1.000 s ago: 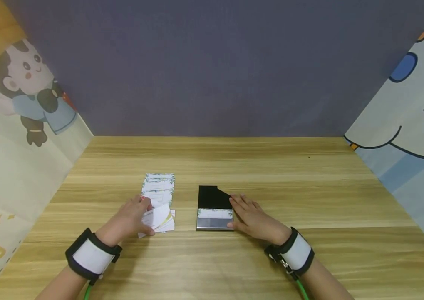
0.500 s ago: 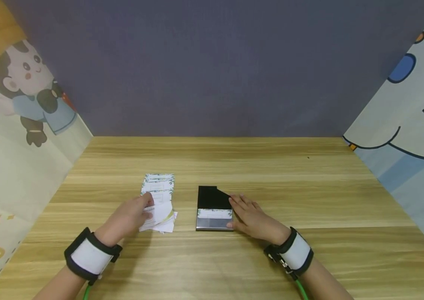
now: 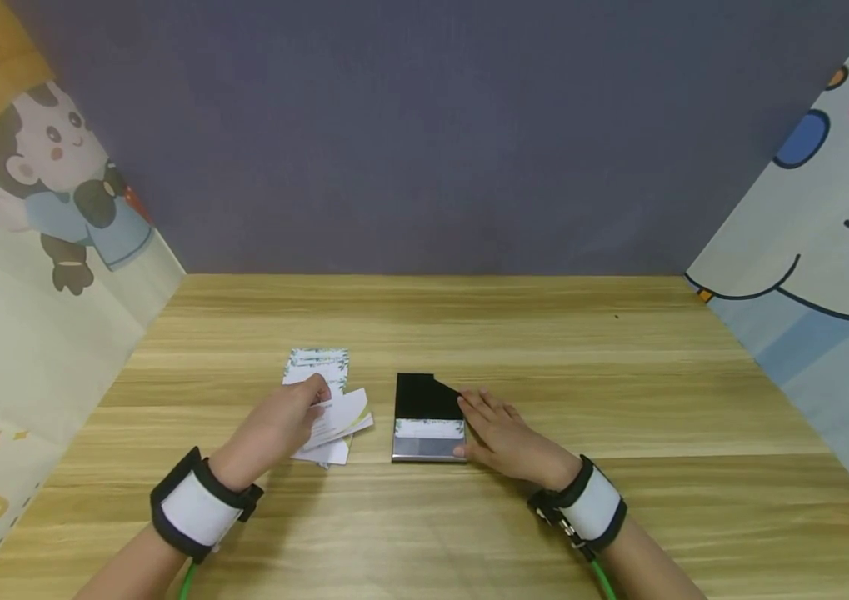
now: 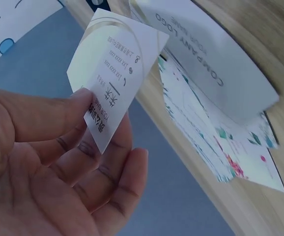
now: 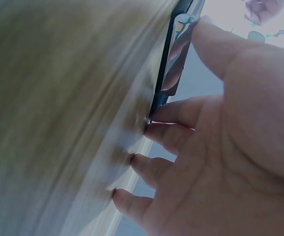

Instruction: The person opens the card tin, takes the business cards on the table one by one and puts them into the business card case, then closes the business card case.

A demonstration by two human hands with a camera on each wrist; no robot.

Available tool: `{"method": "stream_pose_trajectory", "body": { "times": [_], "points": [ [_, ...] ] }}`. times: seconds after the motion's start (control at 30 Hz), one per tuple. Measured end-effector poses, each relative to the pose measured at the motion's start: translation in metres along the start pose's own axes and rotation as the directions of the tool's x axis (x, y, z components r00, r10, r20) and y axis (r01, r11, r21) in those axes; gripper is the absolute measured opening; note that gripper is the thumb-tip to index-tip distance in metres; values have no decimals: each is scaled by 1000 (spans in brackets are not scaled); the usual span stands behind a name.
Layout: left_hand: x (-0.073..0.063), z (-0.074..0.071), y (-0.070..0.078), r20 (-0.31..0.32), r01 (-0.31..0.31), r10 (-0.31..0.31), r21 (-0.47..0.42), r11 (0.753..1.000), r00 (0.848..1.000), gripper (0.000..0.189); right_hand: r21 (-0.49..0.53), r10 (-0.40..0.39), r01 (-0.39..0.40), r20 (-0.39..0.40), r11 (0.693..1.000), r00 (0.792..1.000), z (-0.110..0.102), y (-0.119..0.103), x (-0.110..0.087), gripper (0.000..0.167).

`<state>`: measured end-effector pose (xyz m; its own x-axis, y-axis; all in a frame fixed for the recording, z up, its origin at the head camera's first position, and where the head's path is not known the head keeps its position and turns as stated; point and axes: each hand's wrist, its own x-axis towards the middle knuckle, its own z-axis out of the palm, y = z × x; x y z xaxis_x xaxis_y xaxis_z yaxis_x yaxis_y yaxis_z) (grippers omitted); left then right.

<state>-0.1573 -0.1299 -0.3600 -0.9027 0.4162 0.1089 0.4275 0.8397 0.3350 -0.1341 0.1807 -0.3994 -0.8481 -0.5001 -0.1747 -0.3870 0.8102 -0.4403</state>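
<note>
My left hand (image 3: 274, 433) pinches a white business card (image 4: 115, 64) between thumb and fingers, tilted up over the other cards. The card carries black print and a gold curve. Beneath it lie overlapping business cards (image 3: 319, 365), several with a green leaf border. A white card printed "COMPANY LOGO" (image 4: 206, 54) shows on that pile in the left wrist view. To the right lies a black card case (image 3: 417, 396) with a shiny front edge and a leaf-bordered card in it. My right hand (image 3: 510, 442) rests along the case's right side, its fingers extended and its thumb at the near corner.
Everything lies on a wood-grain table (image 3: 544, 333). A dark grey panel (image 3: 424, 133) stands behind it, with cartoon-printed walls on both sides. Each wrist wears a strap, such as the left strap (image 3: 202, 508), with a green cable.
My left hand has gathered hold of a card and moved slightly right and up with it, turning it toward the case. The right hand and the card case have stayed put.
</note>
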Motion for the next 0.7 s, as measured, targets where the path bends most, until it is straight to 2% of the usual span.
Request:
{"method": "stream_pose_trajectory", "body": {
  "times": [0.23, 0.5, 0.7],
  "points": [
    [8, 2, 12, -17, -23, 22, -31, 999, 1000, 12, -11, -9, 9, -2, 1000, 1000, 1, 1, 0, 71],
    [21, 7, 30, 20, -40, 41, -70, 997, 999, 9, -10, -17, 17, -4, 1000, 1000, 1, 1, 0, 71],
    [30, 9, 47, 21, -73, 75, -87, 994, 997, 10, -12, -14, 14, 0, 1000, 1000, 0, 0, 0, 71]
  ]
}}
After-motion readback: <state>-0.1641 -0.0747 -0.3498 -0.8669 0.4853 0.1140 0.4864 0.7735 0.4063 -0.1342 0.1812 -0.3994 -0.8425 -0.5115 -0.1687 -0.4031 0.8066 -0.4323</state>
